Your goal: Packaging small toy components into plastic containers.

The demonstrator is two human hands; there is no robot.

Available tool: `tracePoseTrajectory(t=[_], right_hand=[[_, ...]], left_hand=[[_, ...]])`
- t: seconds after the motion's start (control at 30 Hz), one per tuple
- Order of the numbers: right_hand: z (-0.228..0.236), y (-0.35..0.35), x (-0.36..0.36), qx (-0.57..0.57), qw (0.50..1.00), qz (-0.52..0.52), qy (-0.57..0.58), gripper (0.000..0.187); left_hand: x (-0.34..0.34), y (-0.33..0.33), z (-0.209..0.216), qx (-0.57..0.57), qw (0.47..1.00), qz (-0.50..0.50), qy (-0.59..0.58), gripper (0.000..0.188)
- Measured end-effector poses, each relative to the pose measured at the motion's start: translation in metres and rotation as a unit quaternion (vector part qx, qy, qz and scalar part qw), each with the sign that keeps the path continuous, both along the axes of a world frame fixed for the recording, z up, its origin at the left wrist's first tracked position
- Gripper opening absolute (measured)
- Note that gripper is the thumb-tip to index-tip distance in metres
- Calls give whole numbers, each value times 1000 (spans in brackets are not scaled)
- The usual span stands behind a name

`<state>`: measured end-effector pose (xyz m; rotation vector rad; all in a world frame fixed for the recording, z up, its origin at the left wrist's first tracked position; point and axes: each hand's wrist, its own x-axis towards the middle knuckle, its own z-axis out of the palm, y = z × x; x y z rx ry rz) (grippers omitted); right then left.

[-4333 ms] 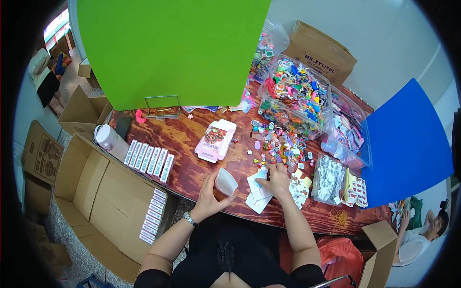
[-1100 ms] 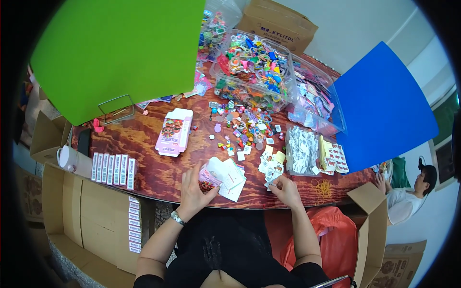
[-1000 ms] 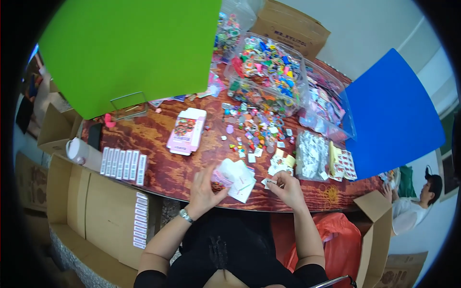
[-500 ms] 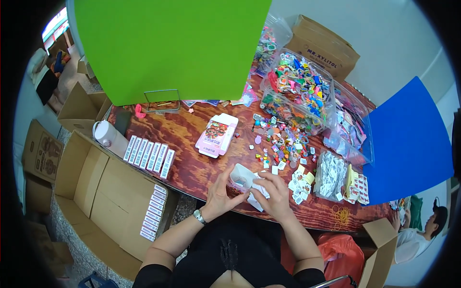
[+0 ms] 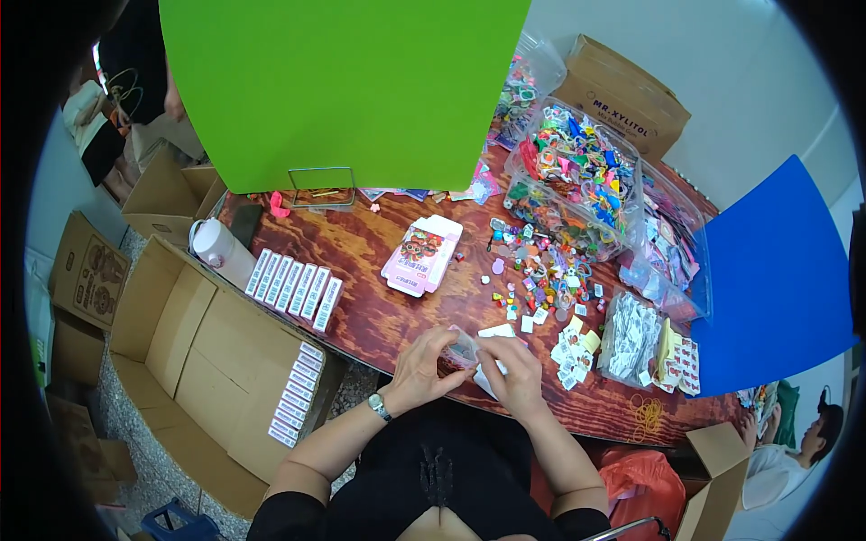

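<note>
My left hand (image 5: 421,368) and my right hand (image 5: 516,377) are together at the near edge of the wooden table (image 5: 379,311). Both pinch a small clear plastic bag (image 5: 462,347) held between them. My left wrist wears a watch. Under my right hand lie a few white paper packets (image 5: 494,334). Just beyond them many small colourful pieces (image 5: 541,284) are scattered on the table. A pink box (image 5: 421,255) lies flat further out to the left.
A row of slim white boxes (image 5: 293,287) lies at the table's left end beside a white bottle (image 5: 221,252). Clear tubs of colourful items (image 5: 577,180) stand at the back right. An open cardboard carton (image 5: 216,361) stands on the floor left. Another person (image 5: 794,446) sits at lower right.
Over the last seconds my hands came together from being apart on the table, and now both hold the small clear bag. The view swung left and right.
</note>
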<state>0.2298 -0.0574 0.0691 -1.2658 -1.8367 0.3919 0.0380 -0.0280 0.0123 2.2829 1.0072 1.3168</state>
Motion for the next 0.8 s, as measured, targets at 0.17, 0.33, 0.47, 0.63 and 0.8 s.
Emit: tracePoseTrajectory(t=[0.17, 0.33, 0.47, 0.63, 0.8], right_hand=[[2, 2, -1, 98, 992, 51, -54, 28], [22, 5, -6, -94, 993, 47, 47, 22], [22, 5, -15, -46, 999, 24, 3, 20], [15, 7, -17, -29, 999, 6, -21, 23], [10, 8, -19, 45, 997, 34, -52, 26]], left_hand=[[0, -6, -5, -19, 999, 27, -6, 92], [-3, -6, -5, -36, 999, 13, 9, 97], [-4, -7, -2, -87, 996, 11, 13, 95], [-4, -5, 9, -53, 998, 19, 35, 97], [-4, -6, 6, -8, 998, 40, 56, 101]])
